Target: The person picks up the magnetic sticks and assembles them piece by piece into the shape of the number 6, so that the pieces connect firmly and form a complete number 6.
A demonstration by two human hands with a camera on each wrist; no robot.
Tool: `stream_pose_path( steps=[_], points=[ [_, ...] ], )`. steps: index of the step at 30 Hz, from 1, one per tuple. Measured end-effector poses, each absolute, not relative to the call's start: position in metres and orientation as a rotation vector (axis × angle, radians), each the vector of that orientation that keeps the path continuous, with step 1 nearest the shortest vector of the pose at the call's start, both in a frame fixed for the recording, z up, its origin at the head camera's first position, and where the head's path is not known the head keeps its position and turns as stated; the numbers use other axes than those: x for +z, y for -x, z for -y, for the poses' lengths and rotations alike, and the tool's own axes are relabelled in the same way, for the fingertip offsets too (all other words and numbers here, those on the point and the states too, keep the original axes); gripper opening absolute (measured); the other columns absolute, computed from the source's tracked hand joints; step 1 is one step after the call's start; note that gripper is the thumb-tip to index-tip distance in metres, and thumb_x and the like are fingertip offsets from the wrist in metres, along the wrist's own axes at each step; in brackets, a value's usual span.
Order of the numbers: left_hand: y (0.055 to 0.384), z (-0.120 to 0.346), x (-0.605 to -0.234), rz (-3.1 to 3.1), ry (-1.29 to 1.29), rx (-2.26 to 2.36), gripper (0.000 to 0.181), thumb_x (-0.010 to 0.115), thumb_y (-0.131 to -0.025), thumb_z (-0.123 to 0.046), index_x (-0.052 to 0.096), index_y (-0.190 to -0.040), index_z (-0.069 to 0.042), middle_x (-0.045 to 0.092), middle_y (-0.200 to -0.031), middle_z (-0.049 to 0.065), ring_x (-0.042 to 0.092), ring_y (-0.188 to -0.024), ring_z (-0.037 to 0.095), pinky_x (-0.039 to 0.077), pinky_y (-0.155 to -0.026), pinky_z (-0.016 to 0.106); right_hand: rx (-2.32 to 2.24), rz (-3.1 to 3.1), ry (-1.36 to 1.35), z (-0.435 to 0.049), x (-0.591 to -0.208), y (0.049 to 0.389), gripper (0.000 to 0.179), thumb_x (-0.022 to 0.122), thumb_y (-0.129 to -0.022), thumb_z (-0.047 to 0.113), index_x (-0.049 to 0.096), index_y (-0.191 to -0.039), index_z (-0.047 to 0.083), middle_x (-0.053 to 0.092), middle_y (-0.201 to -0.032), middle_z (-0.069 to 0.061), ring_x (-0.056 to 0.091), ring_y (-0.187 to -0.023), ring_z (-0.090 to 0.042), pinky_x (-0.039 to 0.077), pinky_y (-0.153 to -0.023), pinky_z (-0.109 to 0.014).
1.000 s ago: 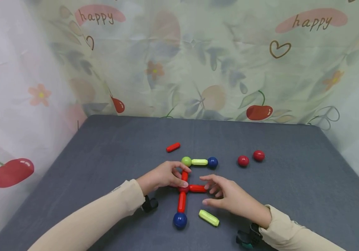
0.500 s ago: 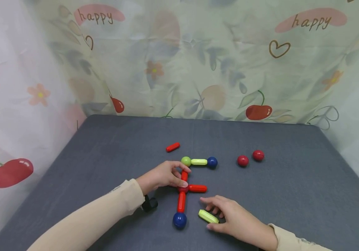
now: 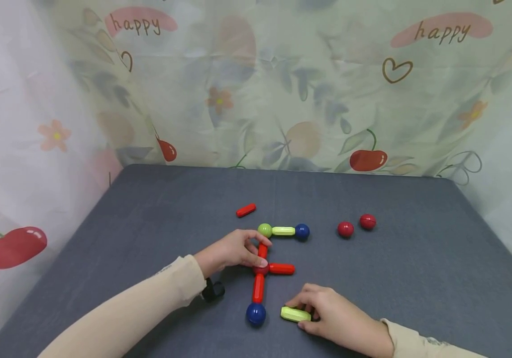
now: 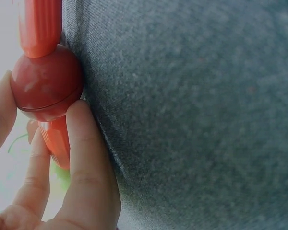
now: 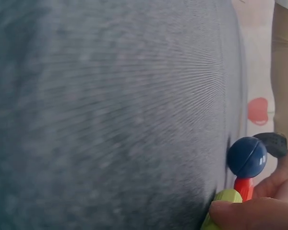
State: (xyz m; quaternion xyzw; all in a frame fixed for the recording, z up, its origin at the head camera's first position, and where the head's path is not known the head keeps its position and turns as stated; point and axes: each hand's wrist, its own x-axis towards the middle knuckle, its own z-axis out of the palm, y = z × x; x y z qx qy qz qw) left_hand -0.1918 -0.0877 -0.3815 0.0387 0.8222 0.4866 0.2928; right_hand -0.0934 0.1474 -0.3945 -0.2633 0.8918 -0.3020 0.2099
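Note:
In the head view my left hand (image 3: pixel 237 249) grips the joined magnetic pieces at the red ball (image 4: pixel 45 79) and the red rod (image 3: pixel 262 249) beyond it. Another red rod (image 3: pixel 281 269) sticks out to the right from that ball. A third red rod (image 3: pixel 258 288) runs toward me and ends in a blue ball (image 3: pixel 256 314). At the far end a green ball (image 3: pixel 264 230) joins a yellow-green rod (image 3: pixel 283 231) and a second blue ball (image 3: pixel 302 231). Right of the near blue ball, my right hand (image 3: pixel 334 314) pinches a loose yellow-green rod (image 3: pixel 295 314) between thumb and fingers.
Behind the joined pieces lies a loose red rod (image 3: pixel 246 210). Two red balls, the nearer one (image 3: pixel 346 229) and the farther one (image 3: pixel 367 222), rest at the right back of the dark grey table (image 3: pixel 417 268). A printed curtain (image 3: pixel 256 99) rises behind the table.
My right hand has left the right-pointing red rod, come down toward me and taken hold of the loose yellow-green rod, which has turned slightly. My left hand has stayed in place.

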Motion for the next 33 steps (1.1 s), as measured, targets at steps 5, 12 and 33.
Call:
stream_pose_path(
  steps=[5,12,33],
  points=[
    [0.191,0.087,-0.380,-2.191,-0.092,1.303,0.042,0.082,-0.076,-0.007,0.067,-0.115,-0.015,0.058,-0.087,0.009,0.058,-0.070,0.015,0.054,-0.067,0.026,-0.818,-2.473,0.761,-0.142,-0.389,0.093,0.028,0.077,-0.082,0.014,0.073,-0.109,0.021,0.056,-0.086,0.017,0.050,-0.071,0.002,0.047,-0.063,-0.017],
    [0.191,0.088,-0.379,-2.197,-0.108,1.290,0.041,0.082,-0.077,-0.010,0.068,-0.116,-0.016,0.059,-0.087,0.009,0.058,-0.072,0.016,0.054,-0.068,0.027,-0.837,-2.459,0.818,-0.130,-0.386,0.093,0.027,0.075,-0.083,0.013,0.072,-0.108,0.022,0.055,-0.086,0.018,0.050,-0.071,0.002,0.046,-0.064,-0.016],
    [0.192,0.088,-0.382,-2.181,-0.101,1.311,0.042,0.082,-0.076,-0.009,0.068,-0.116,-0.016,0.062,-0.089,0.009,0.060,-0.073,0.016,0.056,-0.071,0.028,-0.814,-2.473,0.807,-0.130,-0.393,0.097,0.027,0.077,-0.081,0.013,0.073,-0.106,0.024,0.058,-0.088,0.019,0.050,-0.075,0.003,0.047,-0.067,-0.019]
  ],
)
